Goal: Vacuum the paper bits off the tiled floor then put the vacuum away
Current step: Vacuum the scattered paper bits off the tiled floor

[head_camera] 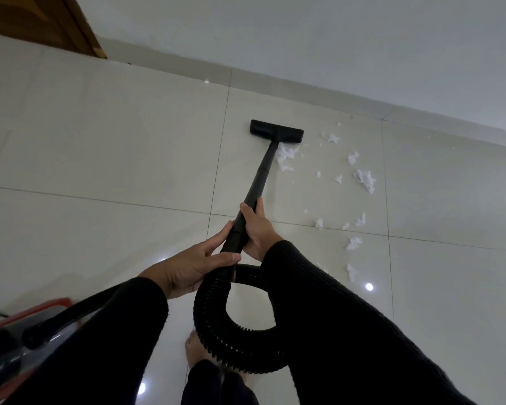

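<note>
A: Where was the vacuum?
B: Its red and grey canister body [27,343] sat at the lower left on the glossy pale tiled floor [100,141]. The black ribbed hose [214,325] looped in front of the person and joined the rigid black wand [257,182], which ran up to the flat black floor nozzle [276,131] resting on the tiles near the white wall [333,39].
A: And the hands?
B: The right hand [256,229] had its fingers curled round the wand. The left hand [199,264] gripped the wand's lower end where the hose began, fingers wrapped round it. Both arms wore black knitted sleeves [348,317].
A: The paper?
B: White torn paper bits [364,179] lay scattered to the right of the wand, one clump [287,156] just beside it below the nozzle.
A: Anything else?
B: A brown wooden door [41,21] stood at the top left.
</note>
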### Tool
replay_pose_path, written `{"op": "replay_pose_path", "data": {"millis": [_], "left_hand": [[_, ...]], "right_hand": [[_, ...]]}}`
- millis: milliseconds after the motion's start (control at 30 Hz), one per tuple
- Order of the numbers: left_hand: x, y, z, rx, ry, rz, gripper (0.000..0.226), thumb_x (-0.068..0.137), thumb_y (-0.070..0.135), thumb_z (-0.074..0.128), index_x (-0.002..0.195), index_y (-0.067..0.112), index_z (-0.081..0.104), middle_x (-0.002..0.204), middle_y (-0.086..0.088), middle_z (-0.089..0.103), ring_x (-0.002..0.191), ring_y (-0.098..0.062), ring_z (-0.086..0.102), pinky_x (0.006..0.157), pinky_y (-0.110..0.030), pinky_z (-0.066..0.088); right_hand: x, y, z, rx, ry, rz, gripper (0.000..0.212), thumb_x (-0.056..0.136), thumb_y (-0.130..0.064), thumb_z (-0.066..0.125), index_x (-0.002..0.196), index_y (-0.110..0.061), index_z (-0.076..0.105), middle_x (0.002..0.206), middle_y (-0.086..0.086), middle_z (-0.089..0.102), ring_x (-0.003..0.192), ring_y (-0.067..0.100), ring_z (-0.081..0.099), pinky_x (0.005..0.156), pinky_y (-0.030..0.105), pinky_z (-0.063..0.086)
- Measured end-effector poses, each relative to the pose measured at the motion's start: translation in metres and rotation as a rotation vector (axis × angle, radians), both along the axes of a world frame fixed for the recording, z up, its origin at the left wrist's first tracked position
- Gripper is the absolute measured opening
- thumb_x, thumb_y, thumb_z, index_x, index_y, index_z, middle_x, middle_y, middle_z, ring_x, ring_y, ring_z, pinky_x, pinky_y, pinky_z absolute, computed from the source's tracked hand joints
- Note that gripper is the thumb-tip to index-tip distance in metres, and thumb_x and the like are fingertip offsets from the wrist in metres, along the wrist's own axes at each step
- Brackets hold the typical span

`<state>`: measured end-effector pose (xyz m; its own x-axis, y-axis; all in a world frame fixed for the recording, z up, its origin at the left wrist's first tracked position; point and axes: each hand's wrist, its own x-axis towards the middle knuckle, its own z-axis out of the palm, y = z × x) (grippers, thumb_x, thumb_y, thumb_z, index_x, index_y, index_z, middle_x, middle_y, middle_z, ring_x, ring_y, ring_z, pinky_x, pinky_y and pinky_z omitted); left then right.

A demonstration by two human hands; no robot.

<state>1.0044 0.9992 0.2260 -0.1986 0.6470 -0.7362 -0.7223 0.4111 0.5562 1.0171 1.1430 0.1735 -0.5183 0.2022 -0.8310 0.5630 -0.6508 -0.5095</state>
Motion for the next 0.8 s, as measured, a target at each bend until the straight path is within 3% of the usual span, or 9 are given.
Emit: {"op": "replay_pose_path", "data": {"millis": [200,433,600,800], "left_hand": [[0.022,0.003,0.007,-0.014,0.008,-0.006,0.086,0.078,0.03,0.072,0.142,0.051,0.018,0.07,0.005,0.068,0.064,-0.009,0.063,0.065,-0.028,0.051],[0.044,0.007,0.016,-0.022,0.024,0.005,0.086,0.077,0.029,0.07,0.142,0.05,0.019,0.067,0.002,0.067,0.061,-0.01,0.062,0.065,-0.028,0.05],[0.059,0.003,0.022,-0.031,0.035,0.022,0.086,0.071,0.031,0.069,0.141,0.052,0.022,0.068,0.009,0.069,0.062,-0.009,0.062,0.067,-0.029,0.05],[0.073,-0.003,0.029,-0.035,0.033,0.005,0.075,0.087,0.021,0.061,0.144,0.048,0.019,0.067,0.005,0.068,0.062,-0.01,0.062,0.062,-0.026,0.051]], "right_hand": [[0.021,0.003,0.002,-0.005,0.002,0.018,0.06,0.102,-0.022,0.045,0.151,-0.041,0.016,0.117,-0.001,0.042,0.082,0.012,0.051,0.067,0.031,0.051],[0.04,0.006,0.009,0.007,0.002,0.037,0.06,0.102,-0.023,0.045,0.15,-0.043,0.016,0.104,-0.003,0.047,0.081,0.013,0.052,0.065,0.031,0.051],[0.054,0.001,0.016,0.007,0.005,0.033,0.062,0.102,-0.024,0.046,0.151,-0.044,0.014,0.104,-0.005,0.048,0.082,0.013,0.052,0.067,0.031,0.051],[0.07,-0.005,0.02,0.003,-0.01,0.013,0.064,0.102,-0.023,0.045,0.151,-0.045,0.011,0.102,-0.006,0.049,0.082,0.012,0.053,0.066,0.03,0.05]]}}
